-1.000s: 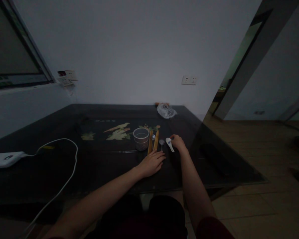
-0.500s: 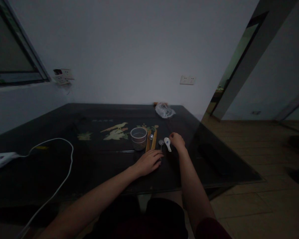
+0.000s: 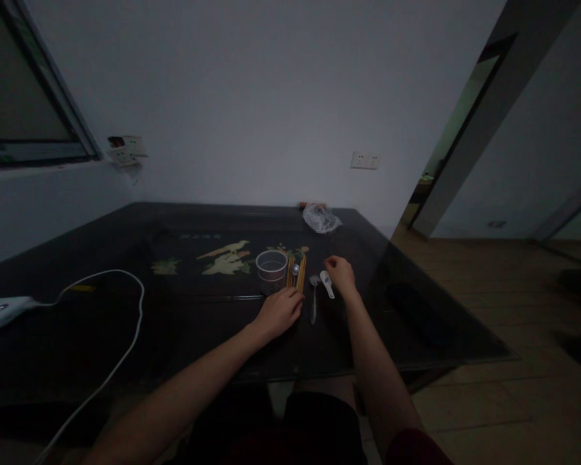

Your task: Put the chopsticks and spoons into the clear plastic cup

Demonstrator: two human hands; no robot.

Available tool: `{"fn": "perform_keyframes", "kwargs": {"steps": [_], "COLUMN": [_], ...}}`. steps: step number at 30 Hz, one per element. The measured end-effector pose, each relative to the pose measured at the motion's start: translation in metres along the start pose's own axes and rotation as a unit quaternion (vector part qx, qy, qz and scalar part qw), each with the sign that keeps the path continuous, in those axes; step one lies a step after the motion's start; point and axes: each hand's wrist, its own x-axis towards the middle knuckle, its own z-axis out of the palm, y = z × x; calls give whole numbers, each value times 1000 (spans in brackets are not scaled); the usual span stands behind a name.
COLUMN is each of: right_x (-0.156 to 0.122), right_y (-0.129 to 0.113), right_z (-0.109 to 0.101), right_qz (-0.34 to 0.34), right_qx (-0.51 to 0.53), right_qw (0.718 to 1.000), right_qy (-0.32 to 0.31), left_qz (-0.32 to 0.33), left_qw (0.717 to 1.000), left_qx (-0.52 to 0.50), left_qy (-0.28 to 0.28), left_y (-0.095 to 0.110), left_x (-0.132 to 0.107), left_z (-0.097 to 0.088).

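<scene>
My left hand rests on the near ends of several wooden chopsticks, its fingers together and curved over them. Among the chopsticks lies a metal spoon, its handle running down toward my hand. Just left of them stands a round, see-through cup with a pale rim. A second metal spoon lies uncovered to the right of my left hand. Beside it is a small white spoon with a blue mark. My right hand is closed in a pinch just beyond that white spoon, apart from it; nothing shows between the fingertips.
The dark table has a bird-and-flower picture on its top. A crumpled clear plastic bag lies near the wall. At the left is a white power strip with a looping cord. A dark flat object lies at the right.
My left hand has moved left, off the second metal spoon and onto the near ends of the chopsticks. My right hand has shifted slightly up and left, fingers still pinched.
</scene>
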Motion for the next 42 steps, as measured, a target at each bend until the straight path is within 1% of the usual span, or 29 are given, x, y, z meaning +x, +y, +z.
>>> {"fn": "perform_keyframes", "kwargs": {"steps": [3,6,9,11,13,15,19,25,31,37,42], "right_x": [2,3,1,0,0,2,16,37,44,51,50], "right_y": [-1,-4,-10,-16,-23,-31,-44,-54,-55,-52,-57], "right_z": [2,6,10,10,8,4,3,20,33,39,43], "right_qz": [-14,-46,-80,-100,-117,-124,-104,-57,-39,-30,-26], "right_qx": [50,95,114,110,76,31,-48,-132,-161,-173,-180], "right_qw": [999,994,989,986,985,985,985,978,969,961,958], "right_qy": [-12,-21,-46,-74,-102,-118,-130,-152,-182,-211,-219], "left_qz": [-11,-8,-4,-4,-5,-3,3,2,26,43,41], "left_qw": [1000,1000,1000,999,999,999,999,999,999,999,999], "left_qx": [14,19,27,34,35,36,42,30,31,14,13], "left_qy": [1,-3,-6,-7,-8,-9,-14,-15,-13,-12,-16], "left_y": [-1,-2,-2,-2,-3,-3,-3,-2,-3,-4,-4], "left_x": [0,0,-1,-1,-1,-2,-1,-1,-2,-2,-2], "left_z": [3,4,4,5,5,5,4,3,5,8,9]}}
